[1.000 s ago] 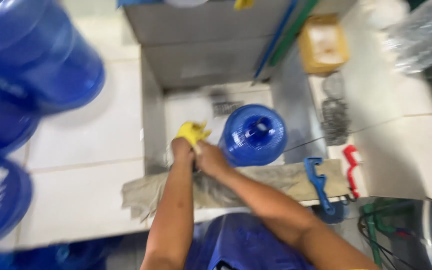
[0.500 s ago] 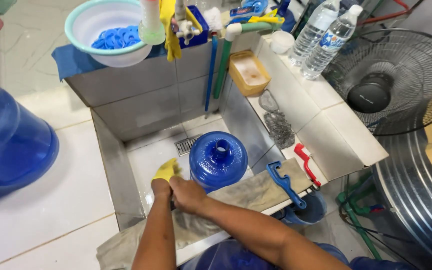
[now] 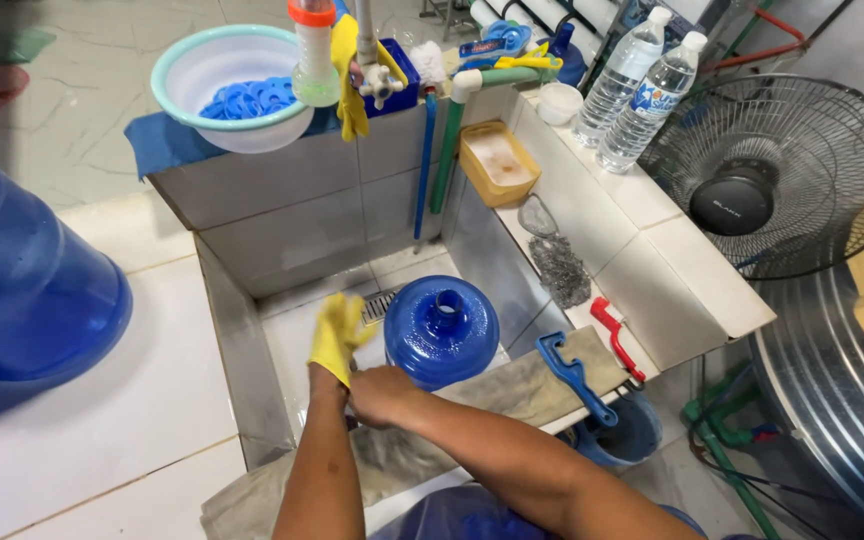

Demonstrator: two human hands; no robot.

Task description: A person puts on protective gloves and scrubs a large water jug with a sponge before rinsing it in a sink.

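Pulling at the cuff of a yellow rubber glove [image 3: 340,335] over the left hand [image 3: 338,340], with the bare right hand [image 3: 384,395] closed on the glove's wrist edge, fingers pinched around it just above the front rim of a white tiled wash basin [image 3: 242,350]. Gloved fingers loosely spread and pointing down into the basin, touching nothing. Just beside them, upright on the wet basin floor, a large blue plastic water jug [image 3: 442,332], its open neck facing up, near a metal floor drain [image 3: 380,303]. Draped over the front rim, a grey wet cloth [image 3: 512,385], with a blue plastic handled tool [image 3: 572,375] and a red one [image 3: 616,338] lying on it. Higher up on the back ledge, a pale basin of blue rings [image 3: 234,85] and two clear water bottles [image 3: 637,85]. Possible trouble, judged from the layout: tearing the thin glove at the cuff through too hard a tug, or knocking the jug over with an elbow on the slick tiles, wet surfaces making any grip less sure.
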